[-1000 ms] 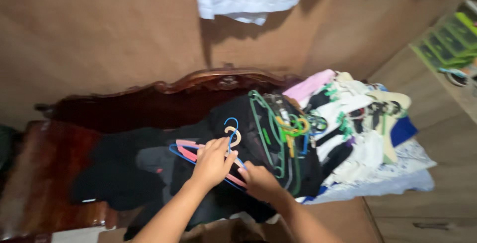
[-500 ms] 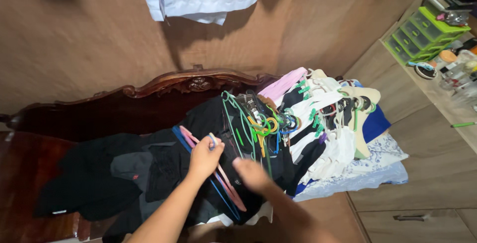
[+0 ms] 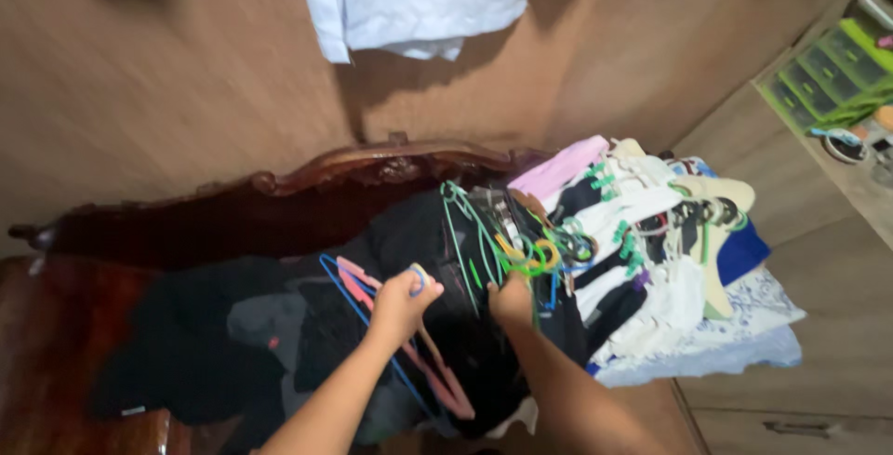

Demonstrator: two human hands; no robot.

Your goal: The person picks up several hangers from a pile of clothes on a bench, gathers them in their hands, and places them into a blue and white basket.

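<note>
Hands both at work on a heap of dark clothes (image 3: 307, 325) on a carved wooden bed (image 3: 186, 222). Left hand (image 3: 402, 301) closed around the hooks of a blue hanger (image 3: 349, 299) and a pink hanger (image 3: 437, 376) — both lying on the heap. Right hand (image 3: 512, 299) reaches into the green hangers (image 3: 470, 241) just beside — grip not discernible. Pale clothes (image 3: 651, 269) lie to the right.

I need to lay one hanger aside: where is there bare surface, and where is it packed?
Bare dark wood shows at the far left, between the carved backrest and the black clothes. The middle is crowded: left hand grips blue and pink hangers, right hand is at the green hangers. Light garments fill the right.
</note>
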